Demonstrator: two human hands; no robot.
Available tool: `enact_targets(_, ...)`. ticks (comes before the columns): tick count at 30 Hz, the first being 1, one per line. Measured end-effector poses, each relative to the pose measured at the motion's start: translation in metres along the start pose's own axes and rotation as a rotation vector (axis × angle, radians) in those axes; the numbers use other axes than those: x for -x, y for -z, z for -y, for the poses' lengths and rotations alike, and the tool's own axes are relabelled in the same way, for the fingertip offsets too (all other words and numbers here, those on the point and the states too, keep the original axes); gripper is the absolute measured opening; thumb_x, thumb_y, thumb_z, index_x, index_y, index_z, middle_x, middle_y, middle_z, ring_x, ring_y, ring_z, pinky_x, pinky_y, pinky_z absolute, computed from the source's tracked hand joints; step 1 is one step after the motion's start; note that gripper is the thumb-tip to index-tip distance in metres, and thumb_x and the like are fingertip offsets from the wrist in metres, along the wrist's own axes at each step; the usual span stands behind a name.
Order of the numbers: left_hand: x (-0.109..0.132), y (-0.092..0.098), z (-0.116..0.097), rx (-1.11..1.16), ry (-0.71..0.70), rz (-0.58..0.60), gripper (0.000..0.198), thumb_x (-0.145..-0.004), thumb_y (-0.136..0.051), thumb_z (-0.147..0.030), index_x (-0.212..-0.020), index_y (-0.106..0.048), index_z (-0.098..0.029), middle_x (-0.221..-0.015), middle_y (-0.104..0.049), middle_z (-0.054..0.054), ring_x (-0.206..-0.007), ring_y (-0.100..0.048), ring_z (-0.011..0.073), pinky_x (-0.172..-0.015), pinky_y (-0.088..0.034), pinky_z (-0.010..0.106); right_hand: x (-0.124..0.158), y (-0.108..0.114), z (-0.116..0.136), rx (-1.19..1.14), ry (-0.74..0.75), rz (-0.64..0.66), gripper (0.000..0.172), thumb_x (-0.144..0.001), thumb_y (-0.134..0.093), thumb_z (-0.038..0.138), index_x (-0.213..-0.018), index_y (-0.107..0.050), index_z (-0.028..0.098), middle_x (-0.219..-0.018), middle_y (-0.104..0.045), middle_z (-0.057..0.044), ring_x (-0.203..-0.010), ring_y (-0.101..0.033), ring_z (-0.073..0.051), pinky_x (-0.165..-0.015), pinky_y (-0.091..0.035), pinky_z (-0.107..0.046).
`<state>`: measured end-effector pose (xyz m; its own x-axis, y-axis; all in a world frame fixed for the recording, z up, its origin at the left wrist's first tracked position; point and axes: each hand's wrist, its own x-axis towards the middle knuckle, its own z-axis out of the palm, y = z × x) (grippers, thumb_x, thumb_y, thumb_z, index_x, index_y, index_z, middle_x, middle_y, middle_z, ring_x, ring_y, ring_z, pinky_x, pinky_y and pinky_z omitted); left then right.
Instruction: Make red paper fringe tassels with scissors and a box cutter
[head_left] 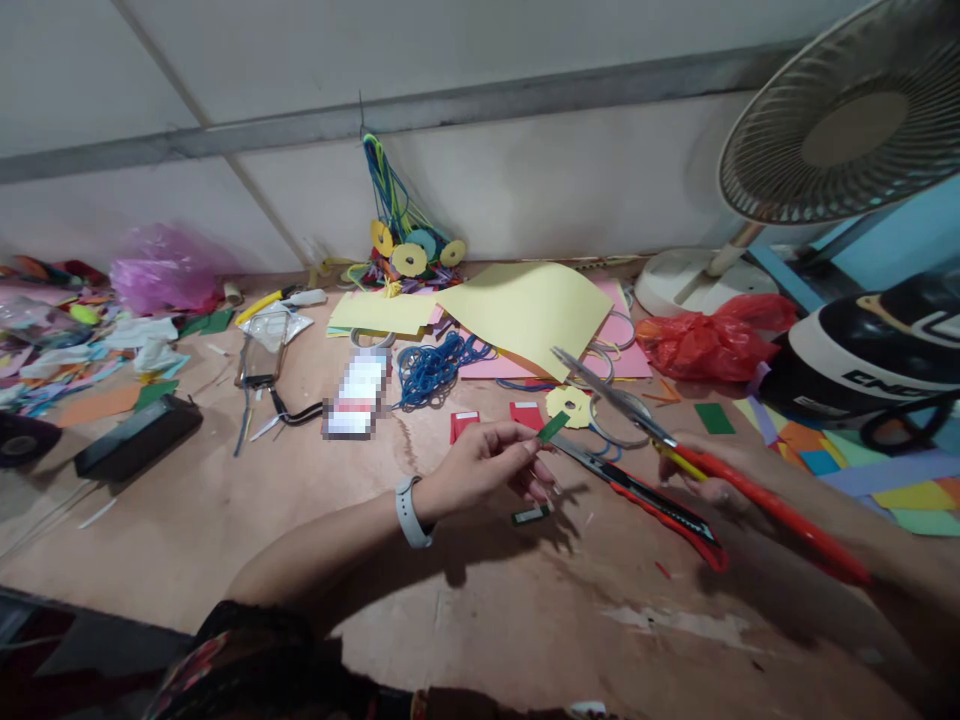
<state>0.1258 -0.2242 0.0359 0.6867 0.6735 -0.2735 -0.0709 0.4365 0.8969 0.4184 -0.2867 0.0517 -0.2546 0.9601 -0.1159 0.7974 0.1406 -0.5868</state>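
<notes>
My left hand [491, 462], with a white watch on its wrist, pinches a small green paper piece [553, 428] between thumb and fingers. To its right, my right hand [701, 475] is closed around red-handled scissors [765, 505], whose blades point up and left. A red and black box cutter [637, 497] lies below the scissors, its blade toward my left hand. Two red paper pieces [526, 415] [463, 424] rest beyond my left hand. Another green piece with a white label [530, 515] lies just below it. A yellow scalloped disc [568, 406] is behind the green piece.
Blue cord [435, 370], yellow sheets [529, 305] and a pixelated rectangular item [358, 395] lie farther back. A fan [697, 282], red plastic bag [709, 335] and black-and-white container [862, 350] stand right. Paper scraps and a black device [139, 435] are left.
</notes>
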Motion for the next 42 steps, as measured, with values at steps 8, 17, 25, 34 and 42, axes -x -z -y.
enact_targets(8,-0.005,0.002,0.003,0.046,0.046,-0.041,0.05,-0.071,-0.079,-0.055,-0.089,-0.062,-0.012,-0.073,-0.072,0.004,-0.058,-0.069,0.0113,-0.056,-0.055,0.021,-0.026,0.018,-0.039,0.546,-0.226,0.147,0.051,-0.082,-0.054,0.06,-0.114,-0.064,0.021,-0.109,-0.07,-0.015,-0.094,-0.066,-0.033,-0.073,-0.046,-0.037)
enact_targets(17,-0.006,0.003,0.014,0.071,0.099,-0.014,0.048,-0.076,-0.077,-0.054,-0.094,-0.061,-0.012,-0.072,-0.072,0.004,-0.057,-0.068,0.0105,-0.058,-0.055,0.022,-0.026,0.026,-0.075,0.442,-0.132,0.191,0.058,-0.085,-0.048,0.052,-0.129,-0.059,0.017,-0.128,-0.064,-0.014,-0.108,-0.064,-0.031,-0.085,-0.05,-0.039)
enact_targets(25,-0.005,-0.002,0.018,0.13,0.163,0.046,0.047,-0.077,-0.077,-0.051,-0.095,-0.062,-0.011,-0.073,-0.073,0.006,-0.055,-0.068,0.0113,-0.056,-0.055,0.021,-0.02,0.006,-0.018,0.046,0.133,-0.219,0.032,-0.092,-0.052,0.042,-0.096,-0.071,0.018,-0.103,-0.07,-0.012,-0.096,-0.065,-0.024,-0.085,-0.05,-0.035)
enact_targets(34,0.005,-0.019,0.028,0.276,0.222,0.117,0.044,-0.076,-0.079,-0.05,-0.088,-0.063,-0.011,-0.076,-0.073,0.007,-0.06,-0.07,0.0132,-0.056,-0.055,0.02,-0.007,-0.07,0.049,-0.487,0.164,-0.386,0.013,-0.089,-0.065,0.033,-0.094,-0.073,0.024,-0.098,-0.07,-0.006,-0.094,-0.067,-0.018,-0.082,-0.055,-0.028)
enact_targets(42,0.005,-0.023,0.038,0.32,0.236,0.096,0.049,-0.075,-0.08,-0.05,-0.098,-0.065,-0.01,-0.076,-0.072,0.007,-0.059,-0.07,0.0136,-0.056,-0.054,0.021,-0.009,-0.083,0.046,-0.664,0.072,-0.372,0.016,-0.087,-0.067,0.037,-0.086,-0.075,0.023,-0.092,-0.068,-0.006,-0.089,-0.066,-0.017,-0.08,-0.056,-0.028)
